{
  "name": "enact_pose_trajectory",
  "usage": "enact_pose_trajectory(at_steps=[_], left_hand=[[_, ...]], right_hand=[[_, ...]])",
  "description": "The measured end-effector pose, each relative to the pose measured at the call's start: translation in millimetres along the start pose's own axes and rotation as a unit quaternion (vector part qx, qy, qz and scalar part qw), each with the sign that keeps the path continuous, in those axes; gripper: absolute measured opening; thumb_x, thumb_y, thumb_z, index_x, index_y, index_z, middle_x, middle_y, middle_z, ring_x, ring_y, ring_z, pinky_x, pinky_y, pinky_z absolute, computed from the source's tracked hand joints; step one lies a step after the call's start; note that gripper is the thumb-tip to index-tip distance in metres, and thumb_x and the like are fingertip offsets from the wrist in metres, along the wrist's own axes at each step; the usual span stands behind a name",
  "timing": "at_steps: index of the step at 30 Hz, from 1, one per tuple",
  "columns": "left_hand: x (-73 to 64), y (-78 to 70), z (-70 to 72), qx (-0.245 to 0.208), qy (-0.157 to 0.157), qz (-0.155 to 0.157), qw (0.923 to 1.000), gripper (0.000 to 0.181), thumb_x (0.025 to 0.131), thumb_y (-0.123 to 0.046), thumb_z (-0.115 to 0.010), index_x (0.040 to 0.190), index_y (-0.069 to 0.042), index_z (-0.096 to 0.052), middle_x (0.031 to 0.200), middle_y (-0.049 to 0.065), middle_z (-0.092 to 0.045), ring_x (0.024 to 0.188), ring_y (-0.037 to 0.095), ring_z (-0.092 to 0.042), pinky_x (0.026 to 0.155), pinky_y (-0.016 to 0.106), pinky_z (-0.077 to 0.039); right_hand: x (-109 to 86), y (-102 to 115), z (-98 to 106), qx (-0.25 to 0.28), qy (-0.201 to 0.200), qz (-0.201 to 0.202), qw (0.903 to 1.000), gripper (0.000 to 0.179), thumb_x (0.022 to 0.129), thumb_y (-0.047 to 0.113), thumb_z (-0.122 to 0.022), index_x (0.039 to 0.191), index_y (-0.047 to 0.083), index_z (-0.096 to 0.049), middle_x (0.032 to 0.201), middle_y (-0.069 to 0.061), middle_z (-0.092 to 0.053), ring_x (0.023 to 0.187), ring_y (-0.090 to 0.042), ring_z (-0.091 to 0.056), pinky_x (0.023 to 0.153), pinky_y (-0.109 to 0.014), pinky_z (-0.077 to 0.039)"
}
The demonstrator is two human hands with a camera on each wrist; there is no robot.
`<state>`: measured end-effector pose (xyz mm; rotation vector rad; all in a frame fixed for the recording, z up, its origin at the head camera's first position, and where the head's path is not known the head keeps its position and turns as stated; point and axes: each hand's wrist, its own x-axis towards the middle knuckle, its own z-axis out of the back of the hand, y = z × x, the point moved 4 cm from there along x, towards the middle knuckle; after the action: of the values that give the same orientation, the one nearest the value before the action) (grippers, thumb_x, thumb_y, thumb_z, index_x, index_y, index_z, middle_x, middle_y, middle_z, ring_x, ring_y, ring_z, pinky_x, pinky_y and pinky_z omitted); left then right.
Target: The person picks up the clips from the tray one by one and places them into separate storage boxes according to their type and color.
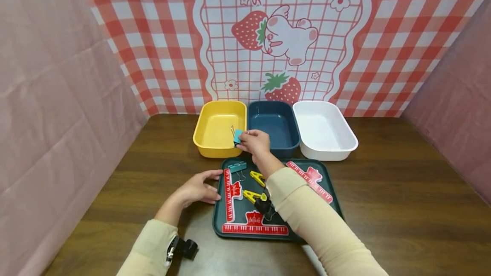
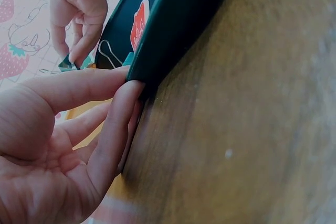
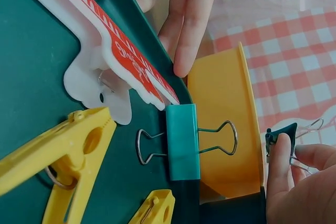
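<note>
My right hand (image 1: 255, 142) pinches a teal binder clip (image 1: 238, 136) between thumb and fingers, above the front right corner of the yellow bin (image 1: 203, 145). In the right wrist view, the held clip (image 3: 283, 132) shows its wire handles. At the left side of the dark green tray (image 1: 218, 220), my left hand (image 1: 197, 188) touches the rim with spread, fairly straight fingers. Another teal binder clip (image 3: 182, 142) lies in the tray's far left corner. Yellow clips (image 1: 252, 196) and red-and-white piano-key clips (image 1: 230, 195) lie around it, partly behind my right sleeve.
A dark blue bin (image 1: 273, 152) and a white bin (image 1: 326, 155) stand side by side to the right of the yellow one, behind the tray. A black clip (image 1: 264, 206) lies mid-tray. The brown wooden table (image 1: 402, 182) meets a checked strawberry cloth (image 1: 172, 54) at the back.
</note>
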<state>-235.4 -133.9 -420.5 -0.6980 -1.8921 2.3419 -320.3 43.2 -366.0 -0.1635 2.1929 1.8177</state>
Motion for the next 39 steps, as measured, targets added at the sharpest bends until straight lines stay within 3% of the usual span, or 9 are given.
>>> enact_pose_trajectory(at_steps=[18, 39], left_hand=[[2.0, -1.0, -2.6, 0.002, 0.002, 0.005, 1.0000, 0.068, 0.078, 0.014, -0.065, 0.139, -0.003, -0.040, 0.132, 0.021, -0.042, 0.085, 0.023, -0.063, 0.069, 0.039, -0.057], [2.6, 0.9, -1.5, -0.003, -0.009, 0.013, 0.9999, 0.067, 0.078, 0.016, -0.063, 0.138, -0.004, -0.041, 0.130, 0.020, -0.044, 0.082, 0.024, -0.063, 0.069, 0.039, -0.057]], right_hand=[[7.3, 0.3, -6.2, -0.006, -0.030, 0.008, 0.9995, 0.025, 0.082, 0.005, -0.069, 0.106, -0.001, -0.062, 0.087, -0.015, -0.065, 0.075, -0.020, -0.067, 0.065, -0.026, -0.056], [8.3, 0.4, -11.0, -0.009, 0.014, -0.012, 0.9998, 0.029, 0.085, 0.010, -0.068, 0.112, 0.001, -0.062, 0.106, -0.018, -0.064, 0.086, -0.022, -0.067, 0.072, -0.026, -0.055]])
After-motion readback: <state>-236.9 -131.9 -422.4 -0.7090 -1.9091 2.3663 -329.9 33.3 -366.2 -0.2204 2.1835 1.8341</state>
